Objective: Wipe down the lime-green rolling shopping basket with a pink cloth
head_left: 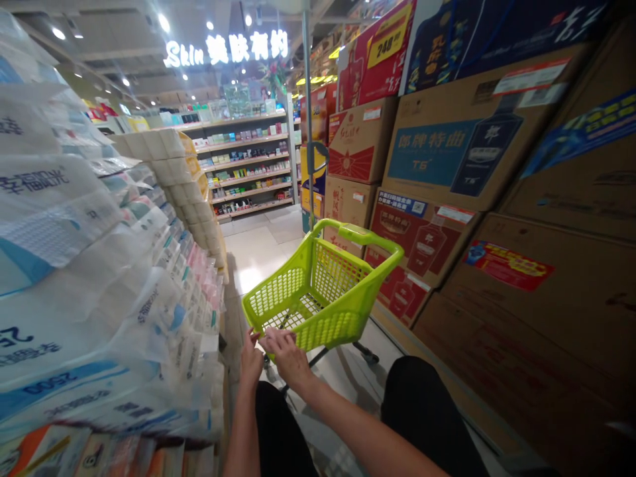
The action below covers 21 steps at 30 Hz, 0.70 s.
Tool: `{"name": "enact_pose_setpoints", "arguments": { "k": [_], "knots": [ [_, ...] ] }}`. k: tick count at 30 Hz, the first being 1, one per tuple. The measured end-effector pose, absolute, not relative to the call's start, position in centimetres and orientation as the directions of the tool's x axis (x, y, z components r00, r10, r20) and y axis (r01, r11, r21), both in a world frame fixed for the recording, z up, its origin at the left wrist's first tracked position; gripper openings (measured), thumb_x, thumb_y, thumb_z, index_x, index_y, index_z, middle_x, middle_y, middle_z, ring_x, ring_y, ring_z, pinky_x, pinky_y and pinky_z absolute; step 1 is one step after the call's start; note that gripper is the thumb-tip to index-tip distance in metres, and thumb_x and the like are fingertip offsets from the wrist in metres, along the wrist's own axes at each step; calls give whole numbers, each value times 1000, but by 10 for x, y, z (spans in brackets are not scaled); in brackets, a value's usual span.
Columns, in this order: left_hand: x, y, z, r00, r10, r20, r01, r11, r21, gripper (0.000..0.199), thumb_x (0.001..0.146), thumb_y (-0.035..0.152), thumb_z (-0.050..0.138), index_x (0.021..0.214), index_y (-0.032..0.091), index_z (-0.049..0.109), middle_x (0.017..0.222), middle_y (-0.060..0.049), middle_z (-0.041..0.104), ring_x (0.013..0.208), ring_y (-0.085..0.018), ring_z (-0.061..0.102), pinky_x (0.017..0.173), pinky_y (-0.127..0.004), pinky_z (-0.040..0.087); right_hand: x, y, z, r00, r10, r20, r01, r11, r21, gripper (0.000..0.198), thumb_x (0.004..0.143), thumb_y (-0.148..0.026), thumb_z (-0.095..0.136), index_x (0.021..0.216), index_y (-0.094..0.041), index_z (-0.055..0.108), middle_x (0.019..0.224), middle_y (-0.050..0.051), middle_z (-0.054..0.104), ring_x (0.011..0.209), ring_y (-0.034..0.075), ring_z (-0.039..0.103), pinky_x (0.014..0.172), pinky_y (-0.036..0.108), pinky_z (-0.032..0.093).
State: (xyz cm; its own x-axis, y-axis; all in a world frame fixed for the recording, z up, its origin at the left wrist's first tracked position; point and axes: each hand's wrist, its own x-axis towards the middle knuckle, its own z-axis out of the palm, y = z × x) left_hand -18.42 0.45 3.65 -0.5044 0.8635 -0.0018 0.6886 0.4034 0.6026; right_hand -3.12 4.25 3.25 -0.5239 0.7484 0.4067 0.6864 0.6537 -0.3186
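A lime-green plastic shopping cart point(318, 311) stands in the aisle, with its handle at the far side and its basket's lower end toward me. Nothing shows inside the basket. My right hand point(287, 351) is curled over the basket's near rim. Just beside it, my left hand point(252, 356) is closed at the near left corner of the same rim. Some fingertips of both hands are hidden behind the edge.
Stacked packs of tissue paper point(99, 265) line the left side. Cardboard liquor cartons point(442, 146) are piled high on the right. A thin pole point(307, 86) rises behind the cart. Shelves of small goods point(248, 156) stand beyond the tiled floor point(263, 242).
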Motion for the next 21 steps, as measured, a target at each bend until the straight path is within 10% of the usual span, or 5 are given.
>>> {"name": "enact_pose_setpoints", "arguments": {
  "k": [6,13,21],
  "knots": [
    [-203,-6,27,-559,829,-2,595,403,695,72,67,-3,36,135,20,44,132,-7,61,116,-13,61,100,-25,47,-13,59,43,-284,877,387,820,431,-377,43,89,-9,44,127,-25,57,125,9,61,103,24,55,83,35,51],
    [-205,-2,23,-566,824,36,575,363,733,63,70,1,37,129,21,48,130,-6,60,123,-14,55,107,-27,42,-45,34,20,-524,756,392,700,645,-306,50,87,-7,47,129,-33,55,134,5,57,110,25,51,70,30,53],
    [-199,-2,22,-587,807,57,525,326,786,59,68,2,37,123,15,53,125,-10,63,115,-18,60,100,-30,47,57,93,37,-28,870,492,833,292,-470,47,87,-8,41,127,-22,62,129,12,59,116,30,49,80,38,53]
  ]
}}
